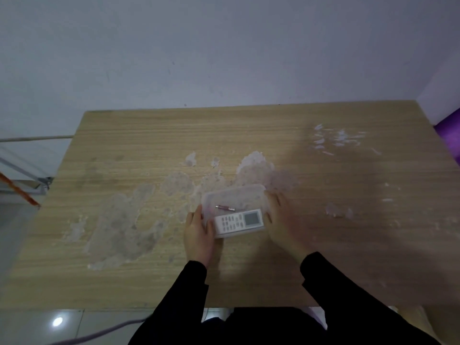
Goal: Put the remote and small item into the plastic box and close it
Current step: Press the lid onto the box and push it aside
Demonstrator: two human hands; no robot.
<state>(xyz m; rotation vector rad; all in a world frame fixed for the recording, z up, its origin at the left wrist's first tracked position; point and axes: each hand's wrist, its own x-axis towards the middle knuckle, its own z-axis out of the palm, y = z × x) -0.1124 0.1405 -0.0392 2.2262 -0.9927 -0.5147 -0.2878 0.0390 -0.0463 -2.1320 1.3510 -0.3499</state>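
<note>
A clear plastic box (231, 192) sits on the wooden table (124, 145), near the middle. Inside it lies a white remote (238, 221) with a small screen at its right end, along the near side. Behind the remote rests a small pink and silver item (225, 207). My left hand (199, 232) holds the box at its left end. My right hand (281, 220) grips the right end. Whether a clear lid covers the box I cannot tell. Black sleeves cover both arms.
White scraped patches of residue (124, 220) mark the table's top. A purple object (448, 138) lies past the table's right edge. A metal frame (25, 180) and an orange strap stand off the left edge. A wall rises behind the table.
</note>
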